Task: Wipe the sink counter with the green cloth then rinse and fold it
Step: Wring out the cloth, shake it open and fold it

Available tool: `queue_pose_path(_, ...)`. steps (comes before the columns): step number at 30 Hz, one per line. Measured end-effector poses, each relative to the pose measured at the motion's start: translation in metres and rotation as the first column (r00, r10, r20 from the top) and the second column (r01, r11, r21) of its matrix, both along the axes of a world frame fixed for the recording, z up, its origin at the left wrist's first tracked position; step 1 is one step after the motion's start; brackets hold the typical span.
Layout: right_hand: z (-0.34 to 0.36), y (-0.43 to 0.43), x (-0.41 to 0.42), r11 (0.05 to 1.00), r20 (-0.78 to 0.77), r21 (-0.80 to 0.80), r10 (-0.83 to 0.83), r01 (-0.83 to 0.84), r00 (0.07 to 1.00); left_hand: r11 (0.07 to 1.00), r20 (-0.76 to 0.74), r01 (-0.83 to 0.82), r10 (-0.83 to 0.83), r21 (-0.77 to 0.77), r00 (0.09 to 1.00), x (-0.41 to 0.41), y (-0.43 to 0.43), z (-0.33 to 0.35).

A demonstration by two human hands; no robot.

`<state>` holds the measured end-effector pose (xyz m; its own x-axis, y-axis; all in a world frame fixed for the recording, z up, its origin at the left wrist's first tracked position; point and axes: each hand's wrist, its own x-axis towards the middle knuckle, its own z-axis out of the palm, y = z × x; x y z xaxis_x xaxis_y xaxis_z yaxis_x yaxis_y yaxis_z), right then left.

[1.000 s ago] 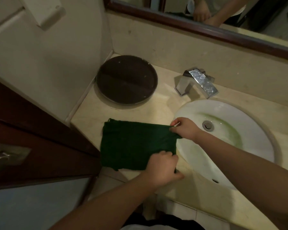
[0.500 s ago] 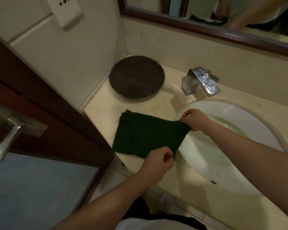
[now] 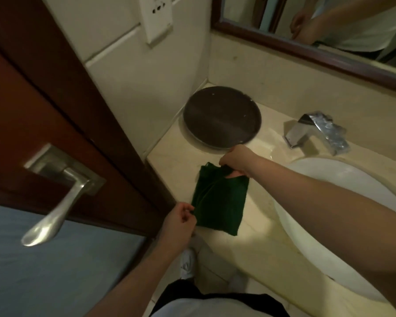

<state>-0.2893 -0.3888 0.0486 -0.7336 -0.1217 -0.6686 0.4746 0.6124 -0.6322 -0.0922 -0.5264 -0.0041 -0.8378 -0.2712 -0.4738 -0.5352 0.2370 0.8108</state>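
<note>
Beige stone counter: folded green cloth lies flat at near left; dark round tray far left; chrome faucet far right.

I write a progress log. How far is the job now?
Wiping and rinsing cannot be confirmed from this picture. In hand: the cloth lies folded on the counter, the left hand and right hand pinching its corners. Left: perhaps one more fold, then letting go.
</note>
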Motion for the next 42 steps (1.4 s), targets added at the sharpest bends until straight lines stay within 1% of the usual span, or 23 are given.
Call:
queue_pose_path(2,-0.009,-0.016,0.000,0.999,0.004,-0.018,-0.029,0.029,1.000,1.000,0.045,-0.023,0.023,-0.001,0.999,-0.002,-0.011,-0.009)
queue_pose_path(4,-0.013,-0.024,0.004,0.998,0.015,-0.030,-0.061,0.062,0.998,0.995,0.055,-0.013,0.019,-0.099,0.998,-0.004,-0.018,-0.017)
queue_pose_path(6,-0.013,-0.023,0.011,0.997,-0.026,-0.036,-0.067,0.066,0.997,0.986,0.056,-0.013,0.023,-0.167,0.998,-0.004,-0.021,-0.020)
queue_pose_path(8,-0.014,-0.015,0.019,0.996,-0.114,-0.056,-0.069,0.063,0.991,0.990,0.141,-0.008,0.029,-0.141,0.990,-0.005,-0.021,-0.020)
queue_pose_path(10,-0.014,0.000,0.031,0.998,-0.282,-0.051,-0.056,0.043,0.958,0.998,0.234,0.013,0.002,-0.061,0.972,-0.008,-0.019,-0.023)
queue_pose_path(12,-0.013,0.019,0.045,0.998,-0.452,0.055,0.026,-0.001,0.892,0.999,0.263,0.038,-0.030,-0.025,0.964,-0.008,-0.018,-0.032)
queue_pose_path(14,-0.012,0.039,0.066,0.970,-0.487,0.189,0.226,-0.151,0.844,0.998,0.267,0.064,-0.057,-0.018,0.962,-0.008,-0.019,-0.041)
queue_pose_path(16,-0.019,0.058,0.094,0.858,-0.420,0.293,0.512,-0.421,0.749,0.998,0.247,0.067,-0.066,0.003,0.967,-0.007,-0.019,-0.036)
queue_pose_path(18,-0.033,0.071,0.120,0.671,-0.362,0.425,0.741,-0.608,0.565,0.997,0.237,0.046,-0.059,0.058,0.970,-0.008,-0.018,-0.026)
queue_pose_path(19,-0.043,0.076,0.128,0.587,-0.354,0.504,0.810,-0.634,0.468,0.995,0.238,0.022,-0.044,0.097,0.970,-0.008,-0.017,-0.022)
queue_pose_path(20,-0.052,0.079,0.133,0.550,-0.370,0.557,0.835,-0.622,0.407,0.990,0.244,-0.009,-0.026,0.140,0.969,-0.009,-0.015,-0.018)
queue_pose_path(22,-0.057,0.083,0.134,0.600,-0.474,0.553,0.797,-0.577,0.374,0.971,0.274,-0.095,0.032,0.219,0.961,-0.012,-0.010,-0.005)
queue_pose_path(23,-0.056,0.084,0.133,0.642,-0.525,0.522,0.761,-0.562,0.381,0.953,0.296,-0.153,0.072,0.262,0.953,-0.014,-0.008,0.000)
queue_pose_path(24,-0.053,0.086,0.132,0.690,-0.560,0.463,0.714,-0.556,0.420,0.927,0.326,-0.217,0.113,0.305,0.939,-0.017,-0.007,0.006)
queue_pose_path(25,-0.049,0.087,0.131,0.750,-0.580,0.375,0.648,-0.544,0.494,0.899,0.360,-0.272,0.142,0.343,0.922,-0.022,-0.005,0.012)
queue_pose_path(26,-0.043,0.088,0.129,0.817,-0.565,0.267,0.562,-0.510,0.604,0.874,0.389,-0.306,0.150,0.377,0.909,-0.029,-0.003,0.018)
queue_pose_path(28,-0.032,0.089,0.119,0.929,-0.435,0.061,0.355,-0.366,0.827,0.833,0.431,-0.344,0.143,0.433,0.891,-0.048,-0.001,0.029)
queue_pose_path(29,-0.029,0.088,0.110,0.964,-0.359,-0.019,0.242,-0.266,0.901,0.822,0.444,-0.352,0.137,0.448,0.885,-0.058,0.000,0.033)
queue_pose_path(31,-0.026,0.084,0.092,0.993,-0.247,-0.086,0.055,-0.078,0.967,0.812,0.451,-0.355,0.129,0.463,0.883,-0.080,0.004,0.039)
queue_pose_path(34,-0.028,0.078,0.069,0.996,-0.168,-0.060,-0.080,0.071,0.982,0.783,0.471,-0.397,0.153,0.479,0.869,-0.109,0.010,0.043)
queue_pose_path(37,-0.035,0.074,0.059,0.993,-0.165,0.055,-0.096,0.106,0.982,0.770,0.498,-0.424,0.161,0.477,0.852,-0.126,0.011,0.038)
queue_pose_path(39,-0.035,0.072,0.058,0.974,-0.214,0.203,-0.057,0.102,0.975,0.816,0.473,-0.396,0.174,0.422,0.864,-0.129,0.012,0.031)
queue_pose_path(42,-0.033,0.069,0.063,0.919,-0.200,0.394,0.058,0.026,0.978,0.942,0.280,-0.280,0.224,0.182,0.934,-0.123,0.016,0.018)
